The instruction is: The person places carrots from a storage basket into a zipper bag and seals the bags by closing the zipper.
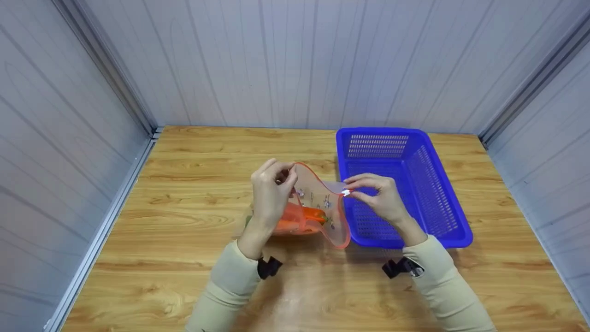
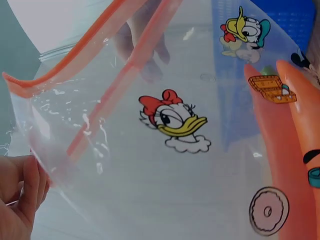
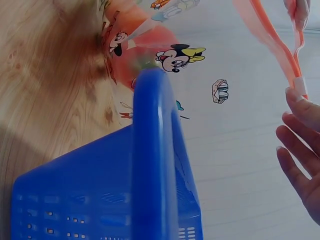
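Note:
A clear zip bag [image 1: 313, 186] printed with cartoon ducks and mice has an orange zip edge, and its mouth gapes between the hands. My left hand [image 1: 269, 193] pinches the upper left corner of the bag's edge. On the other side, my right hand [image 1: 380, 198] pinches the white zip slider [image 1: 345, 192] between thumb and fingers. Inside the bag lie long orange vegetables [image 1: 314, 214] with green ends, carrot-like in shape. In the left wrist view their orange bodies [image 2: 300, 110] show through the film; the left hand hides part of them in the head view.
A blue plastic basket [image 1: 445, 184] with slotted walls stands at the right, partly under the right hand, its near left rim beside the bag. The wooden table [image 1: 184, 198] is bounded by pale panel walls [image 1: 286, 64] at the back and sides.

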A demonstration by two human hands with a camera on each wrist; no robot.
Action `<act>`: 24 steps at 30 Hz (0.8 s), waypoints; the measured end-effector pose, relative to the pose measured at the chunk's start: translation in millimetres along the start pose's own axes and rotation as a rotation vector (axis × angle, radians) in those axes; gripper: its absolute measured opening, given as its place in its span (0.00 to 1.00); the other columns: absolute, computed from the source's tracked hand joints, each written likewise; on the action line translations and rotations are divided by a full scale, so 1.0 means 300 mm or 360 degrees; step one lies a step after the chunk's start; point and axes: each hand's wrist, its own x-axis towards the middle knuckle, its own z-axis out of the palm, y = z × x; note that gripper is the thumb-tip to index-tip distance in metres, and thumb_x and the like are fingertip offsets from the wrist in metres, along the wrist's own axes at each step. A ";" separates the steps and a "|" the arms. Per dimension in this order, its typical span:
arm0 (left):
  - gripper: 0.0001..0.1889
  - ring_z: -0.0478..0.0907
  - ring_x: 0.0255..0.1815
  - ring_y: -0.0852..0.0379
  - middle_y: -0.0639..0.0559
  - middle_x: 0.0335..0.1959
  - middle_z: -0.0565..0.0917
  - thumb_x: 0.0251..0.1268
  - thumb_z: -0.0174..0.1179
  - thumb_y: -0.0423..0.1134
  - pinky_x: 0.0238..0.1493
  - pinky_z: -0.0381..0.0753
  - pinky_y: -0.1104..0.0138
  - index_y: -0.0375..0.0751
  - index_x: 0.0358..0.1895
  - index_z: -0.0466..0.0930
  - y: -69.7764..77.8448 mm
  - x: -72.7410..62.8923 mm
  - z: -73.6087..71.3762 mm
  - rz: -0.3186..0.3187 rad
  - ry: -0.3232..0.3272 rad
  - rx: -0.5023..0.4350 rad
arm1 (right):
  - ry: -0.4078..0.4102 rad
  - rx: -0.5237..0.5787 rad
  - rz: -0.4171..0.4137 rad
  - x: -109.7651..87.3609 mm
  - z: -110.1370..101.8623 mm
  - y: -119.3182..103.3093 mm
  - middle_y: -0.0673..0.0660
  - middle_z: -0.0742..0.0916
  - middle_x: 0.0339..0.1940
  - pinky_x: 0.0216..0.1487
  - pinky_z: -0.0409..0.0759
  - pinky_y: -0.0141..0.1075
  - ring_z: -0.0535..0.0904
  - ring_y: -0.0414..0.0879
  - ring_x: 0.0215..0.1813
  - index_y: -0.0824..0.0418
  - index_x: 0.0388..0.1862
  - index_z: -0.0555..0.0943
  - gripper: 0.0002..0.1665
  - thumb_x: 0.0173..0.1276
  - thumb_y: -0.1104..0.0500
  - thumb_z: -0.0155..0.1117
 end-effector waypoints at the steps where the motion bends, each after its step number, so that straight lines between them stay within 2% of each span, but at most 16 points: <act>1: 0.04 0.72 0.14 0.62 0.49 0.19 0.74 0.51 0.56 0.23 0.15 0.73 0.77 0.29 0.27 0.81 0.000 0.002 -0.002 -0.0006 -0.0012 -0.0002 | 0.0005 0.0014 -0.0003 0.000 0.000 0.001 0.67 0.83 0.34 0.46 0.75 0.31 0.79 0.57 0.40 0.73 0.27 0.81 0.06 0.47 0.76 0.64; 9: 0.05 0.71 0.13 0.63 0.49 0.20 0.74 0.53 0.55 0.24 0.13 0.72 0.77 0.30 0.28 0.81 -0.008 0.024 -0.018 -0.0060 -0.0069 0.0008 | 0.0030 0.0144 -0.0056 0.003 0.006 0.002 0.69 0.83 0.32 0.46 0.76 0.34 0.80 0.57 0.39 0.74 0.25 0.81 0.06 0.45 0.79 0.63; 14: 0.05 0.71 0.13 0.63 0.49 0.21 0.73 0.53 0.55 0.24 0.13 0.72 0.76 0.29 0.30 0.81 -0.016 0.047 -0.030 -0.0118 -0.0120 0.0037 | 0.0083 0.0287 -0.0094 0.014 0.010 -0.006 0.69 0.83 0.30 0.44 0.77 0.37 0.80 0.56 0.39 0.76 0.24 0.79 0.07 0.45 0.82 0.61; 18: 0.05 0.71 0.14 0.62 0.48 0.23 0.74 0.54 0.56 0.25 0.14 0.73 0.75 0.29 0.31 0.81 -0.021 0.073 -0.043 -0.0164 -0.0177 0.0085 | 0.0178 0.0357 -0.0082 0.022 0.008 -0.012 0.68 0.83 0.28 0.36 0.79 0.35 0.82 0.51 0.34 0.78 0.25 0.78 0.04 0.47 0.80 0.60; 24: 0.05 0.72 0.19 0.62 0.48 0.23 0.76 0.54 0.58 0.28 0.20 0.74 0.73 0.31 0.31 0.82 -0.020 0.112 -0.066 -0.0131 -0.0270 0.0261 | 0.0368 0.0373 -0.0013 0.042 0.009 0.010 0.62 0.84 0.25 0.29 0.79 0.30 0.80 0.43 0.28 0.77 0.25 0.79 0.04 0.48 0.80 0.60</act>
